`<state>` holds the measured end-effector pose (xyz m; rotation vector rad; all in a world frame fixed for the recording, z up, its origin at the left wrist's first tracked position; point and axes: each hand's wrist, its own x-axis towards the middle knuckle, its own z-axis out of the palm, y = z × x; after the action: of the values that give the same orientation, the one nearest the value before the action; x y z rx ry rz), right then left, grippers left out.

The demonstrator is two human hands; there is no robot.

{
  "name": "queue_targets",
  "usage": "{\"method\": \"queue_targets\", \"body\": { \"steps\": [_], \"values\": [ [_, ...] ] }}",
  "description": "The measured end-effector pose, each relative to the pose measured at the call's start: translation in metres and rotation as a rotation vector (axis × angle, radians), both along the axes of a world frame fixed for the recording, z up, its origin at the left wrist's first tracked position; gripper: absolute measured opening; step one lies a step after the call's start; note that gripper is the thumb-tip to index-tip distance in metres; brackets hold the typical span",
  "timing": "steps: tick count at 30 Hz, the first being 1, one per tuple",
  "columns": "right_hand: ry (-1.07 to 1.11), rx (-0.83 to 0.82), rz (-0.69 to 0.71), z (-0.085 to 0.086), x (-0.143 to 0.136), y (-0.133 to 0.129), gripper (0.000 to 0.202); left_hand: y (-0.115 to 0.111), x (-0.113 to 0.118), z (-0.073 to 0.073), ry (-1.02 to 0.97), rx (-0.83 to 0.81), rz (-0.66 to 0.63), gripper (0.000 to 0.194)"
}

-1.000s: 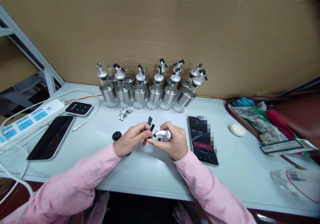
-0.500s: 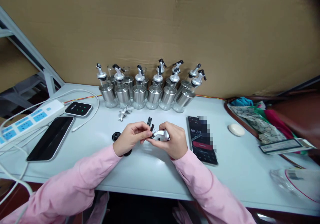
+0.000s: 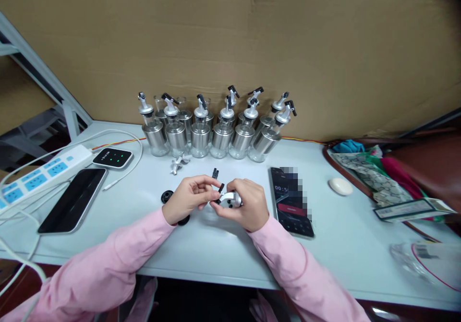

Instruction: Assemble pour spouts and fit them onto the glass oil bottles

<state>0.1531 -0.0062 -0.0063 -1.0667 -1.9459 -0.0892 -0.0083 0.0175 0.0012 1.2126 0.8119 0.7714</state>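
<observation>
Over the tabletop (image 3: pixel 223 251), one silver spout (image 3: pixel 232 197) has shifted slightly toward the left hand (image 3: pixel 188 197), which pinches one black lever (image 3: pixel 222 187); the right hand (image 3: pixel 250 205) clasps the spout (nine spout-topped bottles (image 3: pixel 221 137) behind).

Two hands (image 3: pixel 185 199) (image 3: pixel 250 206); twelve bottles (image 3: pixel 200 132), nine topped with spouts (image 3: pixel 200 113) and three open; one more spout (image 3: pixel 230 197), held; two phones (image 3: pixel 72 199) (image 3: pixel 293 220); two black caps (image 3: pixel 167 196); one power strip (image 3: pixel 46 174); one router (image 3: pixel 113 158); silver pieces (image 3: pixel 177 164) too jumbled to count.
</observation>
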Motion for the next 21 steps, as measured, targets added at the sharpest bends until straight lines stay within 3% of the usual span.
{"method": "queue_targets", "body": {
  "steps": [10, 13, 18, 21],
  "values": [
    [-0.022, -0.012, 0.098, 0.0002, 0.0017, -0.0015, 0.015, -0.0014, -0.0018, 0.0010, 0.035, 0.017, -0.136, 0.031],
    [-0.031, -0.050, 0.051, -0.0007, 0.0013, -0.0010, 0.015, -0.0019, -0.0026, 0.0023, 0.073, 0.157, -0.085, 0.028],
    [-0.051, -0.199, -0.028, -0.0021, 0.0002, 0.0011, 0.011, -0.0019, -0.0050, 0.0028, 0.330, 0.555, -0.013, 0.019],
    [-0.027, -0.209, -0.006, -0.0013, 0.0000, 0.0005, 0.009, -0.0024, -0.0071, 0.0038, 0.436, 0.649, 0.036, 0.019]
  ]
}}
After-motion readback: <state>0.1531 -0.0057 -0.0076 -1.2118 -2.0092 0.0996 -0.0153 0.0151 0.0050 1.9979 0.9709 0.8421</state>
